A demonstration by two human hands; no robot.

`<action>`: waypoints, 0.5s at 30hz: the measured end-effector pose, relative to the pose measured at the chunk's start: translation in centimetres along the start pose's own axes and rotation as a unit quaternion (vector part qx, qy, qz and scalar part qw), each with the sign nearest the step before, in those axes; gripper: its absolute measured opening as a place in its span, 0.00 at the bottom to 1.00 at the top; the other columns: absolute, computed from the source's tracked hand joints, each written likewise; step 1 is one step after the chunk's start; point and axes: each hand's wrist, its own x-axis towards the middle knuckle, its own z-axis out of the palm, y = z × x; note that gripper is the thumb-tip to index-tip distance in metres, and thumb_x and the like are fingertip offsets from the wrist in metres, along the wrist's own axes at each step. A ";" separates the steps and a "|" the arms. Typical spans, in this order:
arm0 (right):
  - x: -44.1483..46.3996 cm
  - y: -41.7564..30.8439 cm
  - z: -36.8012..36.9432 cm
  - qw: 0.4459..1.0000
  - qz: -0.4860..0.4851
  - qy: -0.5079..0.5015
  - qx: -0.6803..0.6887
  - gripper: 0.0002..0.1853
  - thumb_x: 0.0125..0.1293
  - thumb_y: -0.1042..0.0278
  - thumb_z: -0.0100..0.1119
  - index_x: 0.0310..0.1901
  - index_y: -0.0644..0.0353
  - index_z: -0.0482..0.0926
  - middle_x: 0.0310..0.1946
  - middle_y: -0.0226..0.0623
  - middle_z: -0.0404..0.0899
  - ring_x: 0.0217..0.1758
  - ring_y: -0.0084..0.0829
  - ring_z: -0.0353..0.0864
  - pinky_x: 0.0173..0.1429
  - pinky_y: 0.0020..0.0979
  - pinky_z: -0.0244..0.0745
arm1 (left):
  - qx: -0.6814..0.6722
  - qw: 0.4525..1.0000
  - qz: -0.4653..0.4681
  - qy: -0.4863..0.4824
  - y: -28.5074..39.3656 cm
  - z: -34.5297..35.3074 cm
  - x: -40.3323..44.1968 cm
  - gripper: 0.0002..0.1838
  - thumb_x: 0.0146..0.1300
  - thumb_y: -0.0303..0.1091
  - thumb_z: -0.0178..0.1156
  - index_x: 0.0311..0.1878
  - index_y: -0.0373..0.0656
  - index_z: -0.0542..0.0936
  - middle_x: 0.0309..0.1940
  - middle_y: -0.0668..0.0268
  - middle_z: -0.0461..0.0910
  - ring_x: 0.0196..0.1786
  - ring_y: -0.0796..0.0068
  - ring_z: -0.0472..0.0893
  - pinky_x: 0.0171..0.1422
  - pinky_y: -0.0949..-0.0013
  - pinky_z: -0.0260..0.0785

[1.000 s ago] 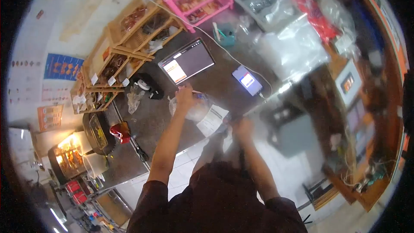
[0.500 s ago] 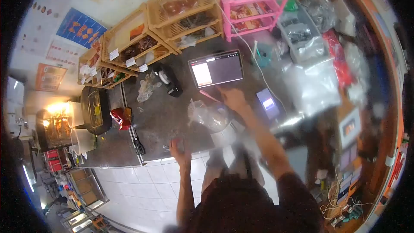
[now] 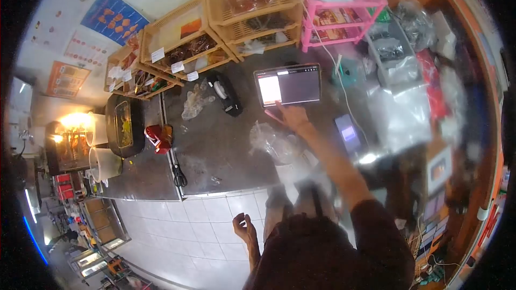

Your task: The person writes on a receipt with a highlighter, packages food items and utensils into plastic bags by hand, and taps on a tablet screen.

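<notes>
My right hand (image 3: 291, 116) is at the lower left part of a tablet (image 3: 288, 86) on the dark counter, its index finger stretched out against the screen and nothing held. My left hand (image 3: 245, 229) hangs over the tiled floor in front of the counter, fingers loosely curled and apart, empty. Below the tablet lies a clear plastic bag (image 3: 275, 142), with a white paper (image 3: 294, 171) at the counter's front edge. A pink strip (image 3: 274, 117) sits just left of my right hand. A lit phone (image 3: 349, 133) lies to the right.
Wooden racks (image 3: 255, 13) and a pink shelf (image 3: 336, 19) line the back. A black device (image 3: 224, 95), a red packet (image 3: 159, 138) and scissors (image 3: 179, 175) lie left. Plastic bags (image 3: 400, 118) lie right, and a cable (image 3: 349, 102) crosses the counter.
My right hand has come from the front edge up to the tablet screen. My left hand has left the plastic bag and dropped back over the floor. The view has turned.
</notes>
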 end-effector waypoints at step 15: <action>-15.4 -10.8 -9.9 0.890 0.150 0.061 0.425 0.33 0.53 0.52 0.67 0.58 0.58 0.72 0.47 0.48 0.79 0.54 0.48 0.78 0.60 0.54 0.67 | -0.097 0.964 0.157 -0.194 1.6 3.8 10.0 0.13 0.60 0.32 0.64 0.47 0.40 0.79 0.40 0.62 0.80 0.42 0.69 0.78 0.46 0.66 0.73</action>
